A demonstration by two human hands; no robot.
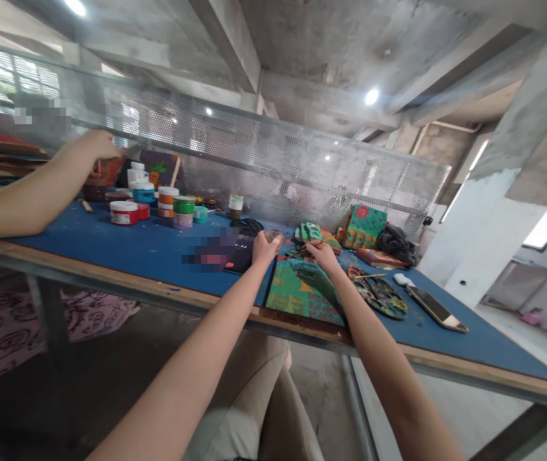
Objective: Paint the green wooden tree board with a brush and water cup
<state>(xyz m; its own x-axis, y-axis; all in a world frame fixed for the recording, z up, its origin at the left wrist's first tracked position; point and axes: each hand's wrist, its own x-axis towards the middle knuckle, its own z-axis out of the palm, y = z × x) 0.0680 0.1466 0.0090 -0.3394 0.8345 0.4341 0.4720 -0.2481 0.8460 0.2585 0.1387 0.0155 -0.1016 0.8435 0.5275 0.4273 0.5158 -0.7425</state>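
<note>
A painted canvas (pixel 302 291) in green, orange and dark patches lies at the table's front edge, between my forearms. My right hand (pixel 322 254) is closed over its upper right part, pinching a thin paintbrush (pixel 320 242). At the upper left corner, my left hand (pixel 266 248) curls its fingers round something small; I cannot make out what it is. A paint-smeared palette (pixel 379 296) lies to the right, with a thin yellow brush (pixel 368 276) across it. Left of my left hand is a dark screen (pixel 242 253), partly blurred out.
Several paint jars (pixel 184 206) stand at the left, near another person's arm (pixel 38 192). A glass jar (pixel 236 206) is farther back. A phone (pixel 435 308) lies at the right. Painted canvases (pixel 364 225) and a dark cloth (pixel 398 242) sit before the perforated metal screen (pixel 273 160).
</note>
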